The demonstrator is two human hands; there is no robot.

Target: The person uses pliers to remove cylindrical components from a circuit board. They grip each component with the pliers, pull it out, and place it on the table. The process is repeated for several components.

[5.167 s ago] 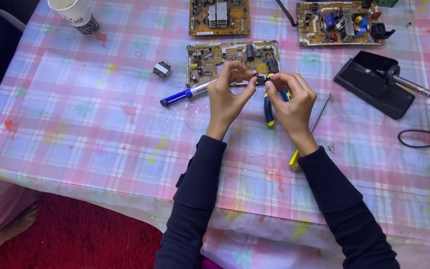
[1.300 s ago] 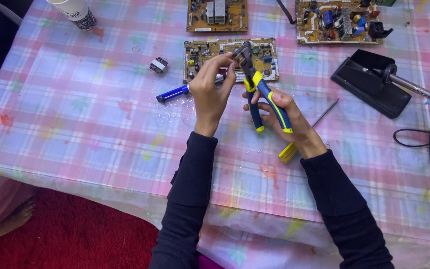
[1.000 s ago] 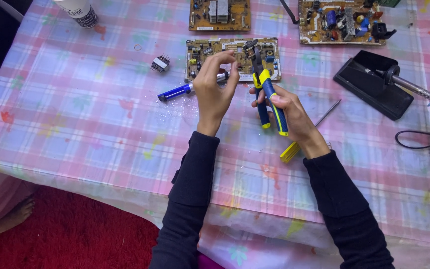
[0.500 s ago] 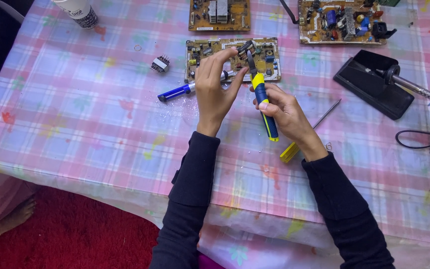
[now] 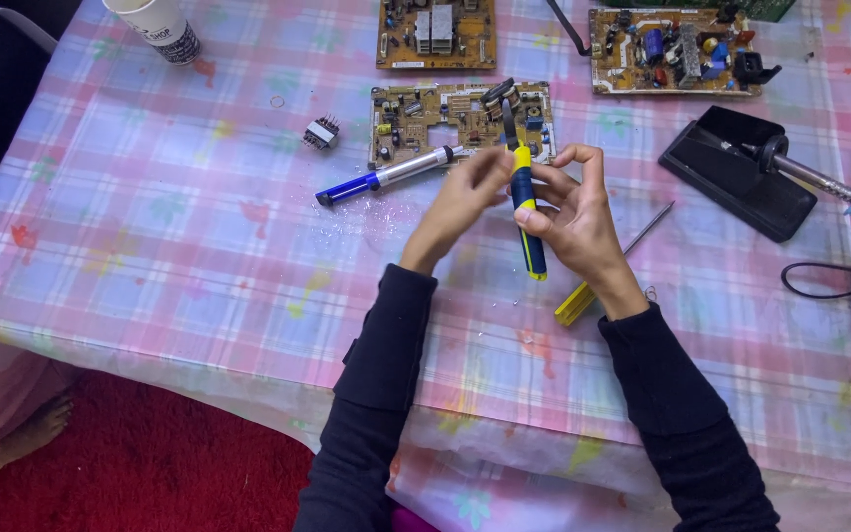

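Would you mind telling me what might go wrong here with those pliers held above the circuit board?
The pliers in the right hand point at the nearest circuit board, so a slip might knock its parts. The left hand sits close to the tip and could be pinched. The soldering iron lies near the right arm.

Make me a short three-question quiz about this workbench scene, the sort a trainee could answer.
1. True or false: the right hand holds the blue-and-yellow pliers with the tip pointing away from the person.
2. How many circuit boards lie on the plaid tablecloth? A) one B) three C) five
3. Fill in: the blue-and-silver desoldering pump lies to the ____ of the left hand.

Key
1. True.
2. B: the near board, the far middle board and the far right board.
3. Left.
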